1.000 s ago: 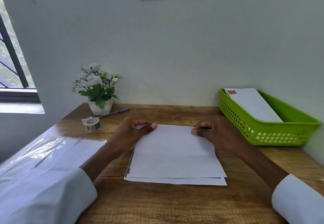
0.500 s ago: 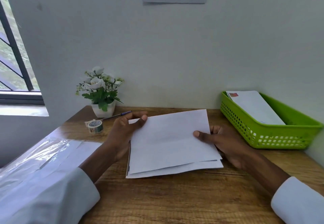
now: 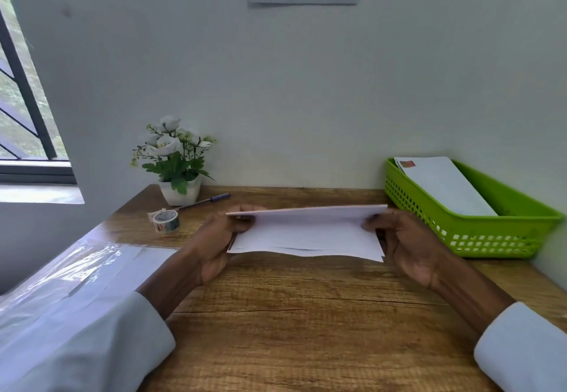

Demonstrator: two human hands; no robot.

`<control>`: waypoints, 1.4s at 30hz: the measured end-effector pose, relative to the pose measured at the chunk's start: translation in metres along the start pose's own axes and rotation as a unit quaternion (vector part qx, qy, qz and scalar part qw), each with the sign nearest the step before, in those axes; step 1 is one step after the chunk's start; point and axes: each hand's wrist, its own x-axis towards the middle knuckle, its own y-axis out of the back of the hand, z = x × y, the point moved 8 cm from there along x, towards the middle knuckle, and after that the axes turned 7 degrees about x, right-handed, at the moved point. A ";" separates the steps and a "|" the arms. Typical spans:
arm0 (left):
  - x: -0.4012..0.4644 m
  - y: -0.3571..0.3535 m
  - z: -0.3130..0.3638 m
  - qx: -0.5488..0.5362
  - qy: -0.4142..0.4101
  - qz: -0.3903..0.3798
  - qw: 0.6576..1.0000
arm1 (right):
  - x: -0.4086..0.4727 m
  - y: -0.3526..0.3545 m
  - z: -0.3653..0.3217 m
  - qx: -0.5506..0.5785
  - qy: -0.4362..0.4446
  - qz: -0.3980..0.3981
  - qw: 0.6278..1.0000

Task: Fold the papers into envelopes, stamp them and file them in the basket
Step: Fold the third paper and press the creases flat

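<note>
A small stack of white papers (image 3: 306, 232) is held up off the wooden desk (image 3: 306, 315), nearly level, its far edge towards me edge-on and the sheets fanning slightly at the near side. My left hand (image 3: 221, 244) grips its left end and my right hand (image 3: 405, 244) grips its right end. At the back right stands a green basket (image 3: 491, 238) with a white stamped envelope (image 3: 441, 186) leaning inside. A roll of stamp tape (image 3: 166, 221) lies at the back left.
A potted white flower (image 3: 175, 158) stands against the wall with a pen (image 3: 205, 201) beside it. White sheets under clear plastic (image 3: 76, 275) cover the desk's left side. A window is at far left.
The stack lay flat on the desk a second ago. Both hands have lifted it off the surface and tipped it until it is almost level with my line of sight.
</note>
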 end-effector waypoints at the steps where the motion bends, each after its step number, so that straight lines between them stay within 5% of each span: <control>1: -0.001 0.001 -0.001 -0.015 0.013 0.012 1.000 | 0.000 0.000 -0.002 0.007 -0.002 -0.004 1.000; 12: 0.003 0.020 0.008 0.001 -0.026 0.100 0.995 | 0.001 0.003 -0.014 0.028 0.016 -0.038 0.999; 23: 0.001 0.011 0.002 0.056 -0.016 0.096 0.994 | -0.001 0.003 -0.016 0.071 0.006 -0.009 0.997; 39: 0.004 0.011 0.001 0.096 -0.017 0.051 0.994 | 0.001 0.014 -0.014 -0.111 0.035 0.024 0.993; 42: 0.002 0.008 0.002 0.178 -0.030 0.039 0.983 | -0.001 0.012 -0.012 -0.167 0.047 0.028 0.984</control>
